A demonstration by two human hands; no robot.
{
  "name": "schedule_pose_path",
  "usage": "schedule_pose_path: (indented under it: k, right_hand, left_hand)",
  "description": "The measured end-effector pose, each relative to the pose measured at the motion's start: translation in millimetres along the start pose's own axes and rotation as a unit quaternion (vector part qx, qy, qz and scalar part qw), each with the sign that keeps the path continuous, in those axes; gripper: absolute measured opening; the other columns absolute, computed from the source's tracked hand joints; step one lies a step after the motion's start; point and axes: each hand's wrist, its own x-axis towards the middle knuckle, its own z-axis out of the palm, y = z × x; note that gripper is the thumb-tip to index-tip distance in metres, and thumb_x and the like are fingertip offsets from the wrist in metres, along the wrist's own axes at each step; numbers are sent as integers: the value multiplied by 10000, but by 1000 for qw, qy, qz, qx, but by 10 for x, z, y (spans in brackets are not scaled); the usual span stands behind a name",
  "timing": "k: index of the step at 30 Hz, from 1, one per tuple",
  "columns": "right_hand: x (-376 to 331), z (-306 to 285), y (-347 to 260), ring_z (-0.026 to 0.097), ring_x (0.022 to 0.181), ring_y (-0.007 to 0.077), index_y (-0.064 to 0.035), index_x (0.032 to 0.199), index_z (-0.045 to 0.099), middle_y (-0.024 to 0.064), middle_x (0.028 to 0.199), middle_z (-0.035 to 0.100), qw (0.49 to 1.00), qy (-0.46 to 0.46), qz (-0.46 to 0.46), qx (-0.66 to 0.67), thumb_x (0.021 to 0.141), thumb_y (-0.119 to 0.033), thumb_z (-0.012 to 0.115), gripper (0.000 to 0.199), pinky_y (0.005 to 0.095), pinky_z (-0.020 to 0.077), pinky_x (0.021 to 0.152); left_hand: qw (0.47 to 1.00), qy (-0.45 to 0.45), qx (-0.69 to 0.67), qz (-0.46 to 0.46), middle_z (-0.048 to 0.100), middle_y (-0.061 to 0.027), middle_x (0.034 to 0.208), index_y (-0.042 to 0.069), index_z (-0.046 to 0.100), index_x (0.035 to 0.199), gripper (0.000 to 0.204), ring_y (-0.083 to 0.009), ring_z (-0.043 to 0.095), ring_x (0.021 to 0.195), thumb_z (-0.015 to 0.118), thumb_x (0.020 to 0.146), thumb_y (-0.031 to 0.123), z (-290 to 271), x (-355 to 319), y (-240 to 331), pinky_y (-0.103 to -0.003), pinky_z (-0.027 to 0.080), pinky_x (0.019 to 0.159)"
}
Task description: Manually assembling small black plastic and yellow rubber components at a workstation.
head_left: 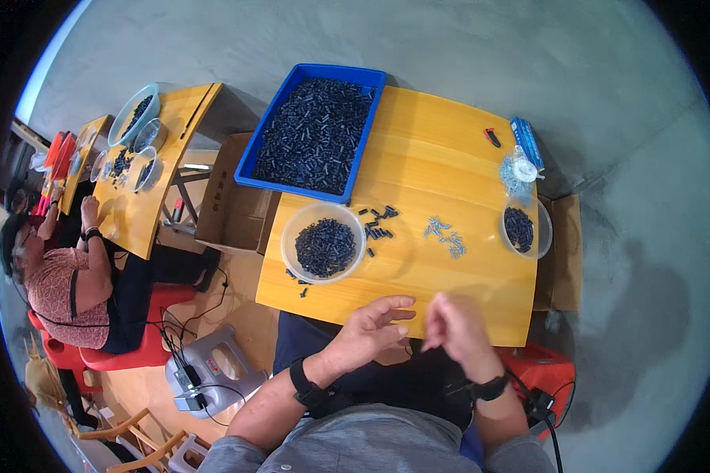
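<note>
At the near edge of the yellow table my left hand (371,325) is raised, its fingers stretched out and apart from the thumb, with nothing visible between them. Close by on its right is my right hand (459,329), curled and smeared by motion, so its fingertips do not show clearly. Beyond my left hand stands a clear round tub (289,256) of small black cylindrical parts (324,247). Several loose black parts (380,232) lie beside it. Small silver pieces (447,236), perhaps screws, form a little pile beyond my right hand.
A blue tray (292,186) heaped with black parts fills the table's far left. At the right edge sit another tub (546,229), a clear bag (515,180), a blue box (527,142) and a red-black tool (492,138). Cardboard boxes (233,201) flank the table. Another person (75,288) sits left.
</note>
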Motion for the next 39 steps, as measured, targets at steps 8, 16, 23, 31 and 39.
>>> schedule_pose_path:
  k: [8,16,23,31,39]
  right_hand:
    - [390,-1065,-752,608,724,374,33,781,587,212,746,621,751,403,-142,-503,861,-313,592,355,430,458,650]
    - [723,-1130,-673,627,738,366,-1,879,638,203,775,636,721,383,-144,-560,853,-304,578,310,412,482,655]
    - [884,-208,-352,606,685,338,-20,820,628,167,768,628,821,164,-354,-418,781,-82,621,73,375,484,604]
    - [1340,1083,-547,611,678,314,-54,801,636,136,749,595,686,-82,-429,-582,740,-104,631,79,413,491,598]
    - [1740,1418,-276,674,777,258,-58,749,699,155,827,677,591,-101,-325,-732,722,-100,582,127,361,536,656]
  left_hand:
    - [961,136,240,-5,637,-72,1006,-22,597,1100,257,-130,582,943,607,859,66,-382,32,-240,-259,467,846]
    - [950,186,251,2,639,-51,929,-24,612,1040,213,-109,585,854,609,854,80,-592,75,-366,-240,475,754]
    - [966,180,183,-8,642,-35,913,-4,613,1019,170,-100,613,814,592,864,63,-692,141,-431,-235,497,711]
    - [974,200,109,-5,642,-37,866,-11,619,990,139,-90,591,723,580,872,52,-690,146,-429,-226,491,658]
    - [977,182,109,-26,631,-27,764,4,639,909,108,-86,562,653,563,834,-10,-657,154,-295,-223,473,609]
